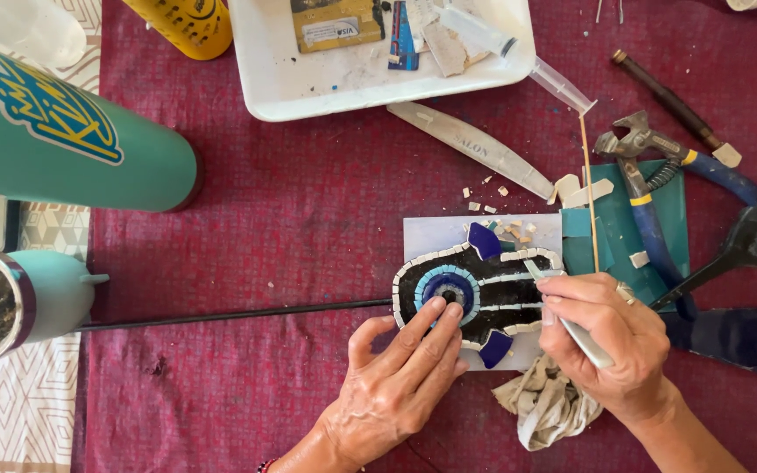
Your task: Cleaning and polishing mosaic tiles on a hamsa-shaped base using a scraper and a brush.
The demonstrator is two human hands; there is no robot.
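A fish-shaped mosaic piece, black with white border tiles, blue fins and a blue-ringed eye, lies on a pale blue tile. My left hand presses its fingertips on the eye end of the fish. My right hand grips a slim grey-white tool whose tip touches the fish's right end. A thin black rod runs left from the fish. A crumpled beige rag lies under my right wrist.
Blue-handled tile nippers, a black brush, teal tiles and a dark blue shard lie at the right. A white tray with cards and a syringe sits at the top. Teal bottles stand left.
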